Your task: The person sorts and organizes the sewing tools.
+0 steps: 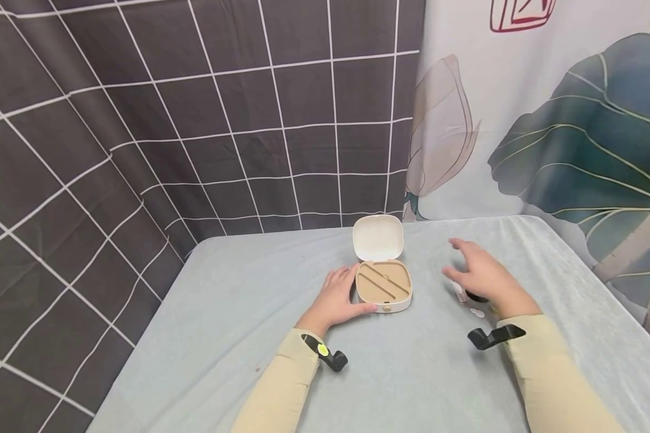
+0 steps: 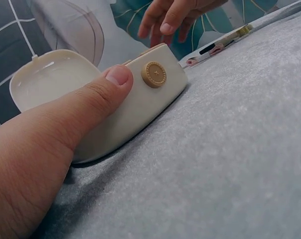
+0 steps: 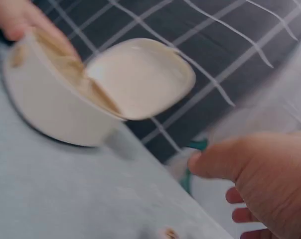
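A small white flip-lid box (image 1: 384, 282) stands on the cloth with its lid (image 1: 378, 238) raised at the back. Inside lies a beige insert with slanted grooves. On its front is a round tan button (image 2: 154, 74). My left hand (image 1: 336, 300) holds the box at its left side, the thumb across the front beside the button and the fingers along the far left. Off to the right, my right hand (image 1: 484, 276) hovers with fingers spread and nothing in them. Below it, partly hidden, are small items, among them a dark one (image 1: 475, 297).
Pale blue cloth (image 1: 238, 337) covers the table, slightly wrinkled. Behind and to the left hangs a dark curtain with a white grid (image 1: 238, 108). A white curtain with leaf prints (image 1: 590, 132) hangs at the right. A small white piece (image 1: 477, 313) lies near the right wrist.
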Available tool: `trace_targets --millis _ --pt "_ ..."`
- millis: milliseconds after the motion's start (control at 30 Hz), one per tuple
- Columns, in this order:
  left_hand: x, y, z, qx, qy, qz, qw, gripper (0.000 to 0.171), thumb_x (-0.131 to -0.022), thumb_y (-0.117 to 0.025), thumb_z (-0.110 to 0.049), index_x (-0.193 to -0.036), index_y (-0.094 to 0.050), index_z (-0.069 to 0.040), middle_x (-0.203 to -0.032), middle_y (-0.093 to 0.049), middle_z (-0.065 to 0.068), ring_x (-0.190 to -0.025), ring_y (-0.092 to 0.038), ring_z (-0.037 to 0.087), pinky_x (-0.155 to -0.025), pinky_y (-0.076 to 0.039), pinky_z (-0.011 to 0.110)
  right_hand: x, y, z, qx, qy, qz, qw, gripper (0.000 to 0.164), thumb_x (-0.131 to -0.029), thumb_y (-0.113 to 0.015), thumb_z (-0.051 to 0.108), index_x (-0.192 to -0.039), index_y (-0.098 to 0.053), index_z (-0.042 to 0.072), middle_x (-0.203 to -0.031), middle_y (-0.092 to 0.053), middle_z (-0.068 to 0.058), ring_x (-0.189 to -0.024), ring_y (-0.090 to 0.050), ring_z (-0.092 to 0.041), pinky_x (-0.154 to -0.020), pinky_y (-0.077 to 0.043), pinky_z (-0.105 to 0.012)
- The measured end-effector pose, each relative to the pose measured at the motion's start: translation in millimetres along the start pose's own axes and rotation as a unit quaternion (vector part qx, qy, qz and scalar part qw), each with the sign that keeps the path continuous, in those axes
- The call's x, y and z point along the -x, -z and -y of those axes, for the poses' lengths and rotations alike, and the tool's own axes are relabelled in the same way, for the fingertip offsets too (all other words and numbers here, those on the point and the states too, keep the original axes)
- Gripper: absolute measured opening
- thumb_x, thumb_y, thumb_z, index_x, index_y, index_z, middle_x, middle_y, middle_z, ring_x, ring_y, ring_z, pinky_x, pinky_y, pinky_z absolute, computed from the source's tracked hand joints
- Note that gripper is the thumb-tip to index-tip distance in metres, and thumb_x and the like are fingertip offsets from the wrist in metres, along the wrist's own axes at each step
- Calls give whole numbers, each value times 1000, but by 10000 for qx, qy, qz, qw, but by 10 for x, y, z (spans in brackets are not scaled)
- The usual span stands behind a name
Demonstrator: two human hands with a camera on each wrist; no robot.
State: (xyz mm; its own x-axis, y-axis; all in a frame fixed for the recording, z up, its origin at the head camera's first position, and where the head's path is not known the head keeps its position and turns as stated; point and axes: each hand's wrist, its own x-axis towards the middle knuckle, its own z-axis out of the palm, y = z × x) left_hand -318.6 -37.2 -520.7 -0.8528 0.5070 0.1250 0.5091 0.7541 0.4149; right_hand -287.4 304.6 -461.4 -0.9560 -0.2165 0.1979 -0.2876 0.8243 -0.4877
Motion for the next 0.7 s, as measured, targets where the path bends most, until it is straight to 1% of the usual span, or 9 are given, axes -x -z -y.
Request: trace_targets --millis 100,167,267,400,500,600,633,700 --pt "-4 1 2 -16 6 32 10000 108 -79 -69 -71 -162 -24 -18 -162 -36 6 -151 -26 27 -126 -9 45 40 147 -112 32 -471 -39 9989 74 -97 -64 29 -148 -32 -14 -142 -41 -39 -127 -42 -56 -104 -35 -69" --pt "-5 1 2 -14 22 36 10000 108 -80 -69 -72 -162 -24 -18 -162 -36 7 -151 -26 28 -126 -9 45 68 219 -187 4 -712 -13 9975 76 -97 -64 30 -148 -29 -16 -140 -40 -41 -125 -44 -58 -102 -37 -70" --pt "-6 3 1 -19 45 55 10000 108 -80 -69 -72 -162 -23 -18 -162 -36 6 -151 -26 27 -126 -9 45 112 289 -271 -64 -1054 51 9944 77 -97 -63 28 -147 -27 -18 -138 -39 -43 -122 -45 -59 -99 -39 -70" --pt "-6 11 -3 -14 62 65 10000 107 -80 -69 -72 -162 -23 -20 -162 -36 6 -151 -26 27 -126 -8 45 166 354 -349 -59 -1508 224 9883 77 -95 -63 26 -144 -28 -21 -133 -40 -46 -120 -45 -60 -99 -39 -70" --pt "-2 14 -6 0 64 46 10000 107 -79 -69 -71 -162 -24 -20 -162 -36 5 -151 -26 28 -126 -9 45 198 395 -393 13 -1744 392 9839 75 -93 -64 25 -139 -31 -25 -127 -44 -48 -118 -45 -61 -99 -39 -70" --pt "3 13 -7 12 50 30 10000 106 -79 -69 -71 -161 -24 -21 -161 -37 5 -150 -27 28 -126 -10 45 228 429 -431 57 -1888 609 9801 73 -90 -67 23 -133 -34 -27 -123 -46 -49 -114 -48 -61 -95 -42 -69" --pt "3 12 -8 15 40 22 10000 106 -79 -69 -72 -161 -24 -22 -161 -38 5 -150 -28 28 -126 -10 45 238 439 -442 70 -1943 705 9784 72 -89 -67 22 -131 -36 -27 -122 -47 -48 -112 -50 -60 -94 -44 -68" --pt "3 11 -7 30 29 15 10000 106 -79 -69 -72 -161 -24 -23 -161 -38 4 -150 -28 28 -126 -10 45 255 457 -460 7 -2049 953 9741 70 -86 -69 22 -127 -38 -26 -118 -51 -45 -101 -57 -54 -86 -50 -61"
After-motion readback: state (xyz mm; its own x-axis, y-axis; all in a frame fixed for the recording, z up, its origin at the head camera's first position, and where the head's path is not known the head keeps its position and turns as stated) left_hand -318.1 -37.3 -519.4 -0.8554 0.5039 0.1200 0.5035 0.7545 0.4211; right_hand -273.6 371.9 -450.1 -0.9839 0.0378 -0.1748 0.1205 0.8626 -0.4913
